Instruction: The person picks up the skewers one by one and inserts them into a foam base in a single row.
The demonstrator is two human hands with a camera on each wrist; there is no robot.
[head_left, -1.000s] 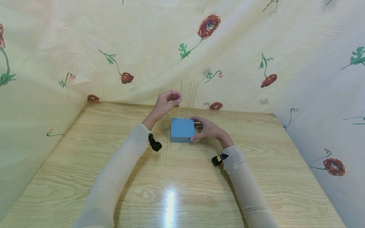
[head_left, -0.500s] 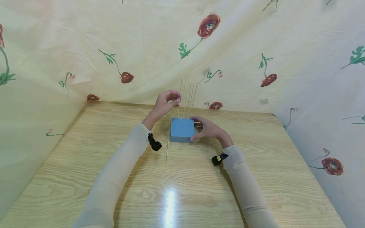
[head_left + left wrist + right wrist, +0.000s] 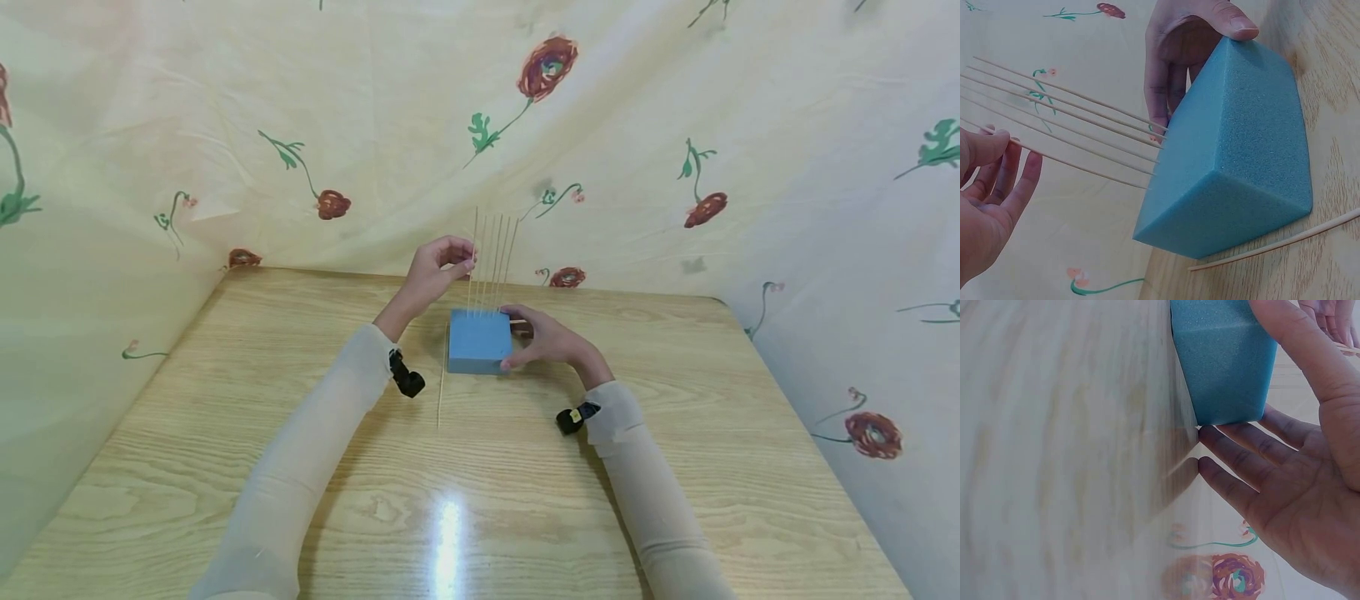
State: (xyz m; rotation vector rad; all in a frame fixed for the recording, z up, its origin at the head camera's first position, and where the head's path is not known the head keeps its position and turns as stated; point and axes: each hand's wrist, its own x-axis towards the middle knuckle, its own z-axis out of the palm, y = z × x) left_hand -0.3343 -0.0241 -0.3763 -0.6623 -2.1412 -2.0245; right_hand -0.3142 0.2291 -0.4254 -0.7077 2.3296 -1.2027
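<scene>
A blue foam block (image 3: 480, 342) rests on the wooden table, with several thin wooden sticks (image 3: 1079, 111) standing in a row along its far edge. My left hand (image 3: 437, 268) pinches the leftmost stick (image 3: 1088, 170) between thumb and fingers, well above the foam. That stick's lower end meets the block's top. On the block's right side, my right hand (image 3: 553, 337) holds the foam, thumb at the near corner and fingers at the far side. In the right wrist view the fingertips (image 3: 1210, 434) touch the block's end low down, close to the table.
One loose stick (image 3: 440, 400) lies on the table (image 3: 360, 500) along the block's left side, pointing toward me. A thin pale strip (image 3: 517, 322) shows between block and right hand; its kind is unclear. Flower-printed cloth (image 3: 420, 125) hangs behind and at both sides.
</scene>
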